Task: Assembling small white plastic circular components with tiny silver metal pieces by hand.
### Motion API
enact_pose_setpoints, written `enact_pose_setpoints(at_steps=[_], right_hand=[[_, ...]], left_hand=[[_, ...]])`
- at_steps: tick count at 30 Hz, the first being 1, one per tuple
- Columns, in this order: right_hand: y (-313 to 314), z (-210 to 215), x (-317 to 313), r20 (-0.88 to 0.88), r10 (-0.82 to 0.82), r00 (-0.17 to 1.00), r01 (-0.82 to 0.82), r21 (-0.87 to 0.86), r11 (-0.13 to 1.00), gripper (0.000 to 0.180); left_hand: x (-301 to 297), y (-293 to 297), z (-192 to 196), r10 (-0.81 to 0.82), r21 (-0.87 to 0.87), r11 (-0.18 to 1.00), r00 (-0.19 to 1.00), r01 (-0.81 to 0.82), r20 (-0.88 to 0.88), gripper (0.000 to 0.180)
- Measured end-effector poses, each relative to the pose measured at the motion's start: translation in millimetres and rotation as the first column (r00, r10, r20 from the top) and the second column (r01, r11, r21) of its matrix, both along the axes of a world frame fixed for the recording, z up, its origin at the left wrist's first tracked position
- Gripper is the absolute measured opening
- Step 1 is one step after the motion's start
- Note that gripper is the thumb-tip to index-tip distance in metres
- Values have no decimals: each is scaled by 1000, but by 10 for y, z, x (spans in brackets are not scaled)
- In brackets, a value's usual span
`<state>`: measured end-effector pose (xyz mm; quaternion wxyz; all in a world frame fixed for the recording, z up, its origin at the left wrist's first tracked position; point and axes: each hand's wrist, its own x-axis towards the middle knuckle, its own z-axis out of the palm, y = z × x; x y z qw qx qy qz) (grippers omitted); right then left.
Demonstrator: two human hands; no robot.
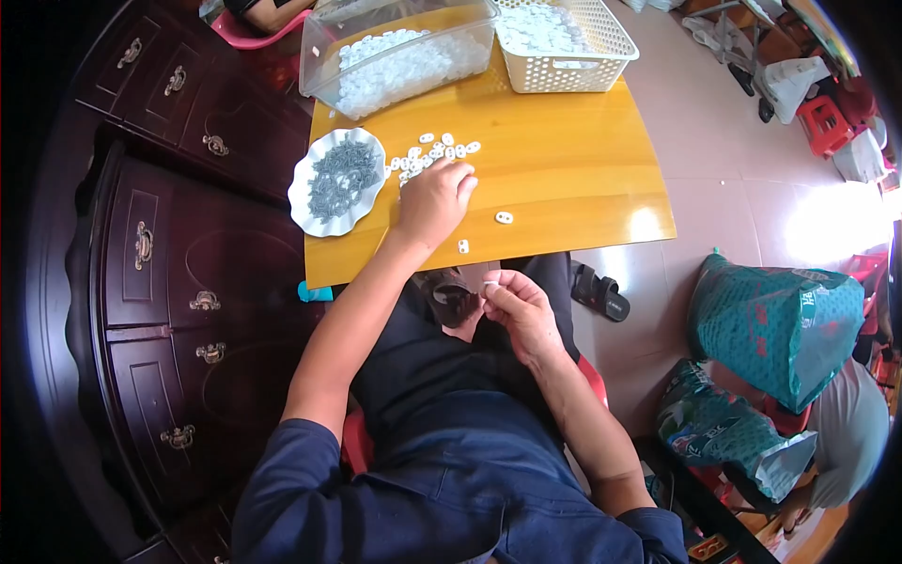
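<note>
On the wooden table (573, 179), my left hand (434, 205) reaches into a loose pile of small white oval plastic pieces (460, 150), each with two dark holes. Its fingers curl downward, and the fingertips are hidden behind the hand. Beyond the table's near edge, above my lap, my right hand (522, 312) pinches a small white plastic piece (490, 284) between thumb and forefinger. Two white pieces lie apart from the pile, one (505, 217) further right and another (463, 246) by the near edge. A scalloped white dish (301, 193) left of the pile holds many thin dark grey pins or screws (343, 179).
A clear plastic bin (324, 80) and a cream perforated basket (615, 47), both filled with white pieces, stand at the table's far side. Dark wooden drawers (188, 244) rise at left. Green bags (775, 320), a black sandal (601, 291) and another person (850, 432) are at right.
</note>
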<state>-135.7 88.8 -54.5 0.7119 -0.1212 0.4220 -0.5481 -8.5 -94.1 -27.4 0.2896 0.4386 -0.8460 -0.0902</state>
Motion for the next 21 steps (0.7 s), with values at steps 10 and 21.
enact_pose_setpoints(at_steps=[10,21], right_hand=[[-8,35,24,-21,8,1000,-8,2,1000,13],[2,-40,39,-2,-49,999,49,-22,999,11]], left_hand=[[-44,-115,2,-36,-5,999,973,38,227,12],[389,664,497,-97,431,869,938,243,-334,4]])
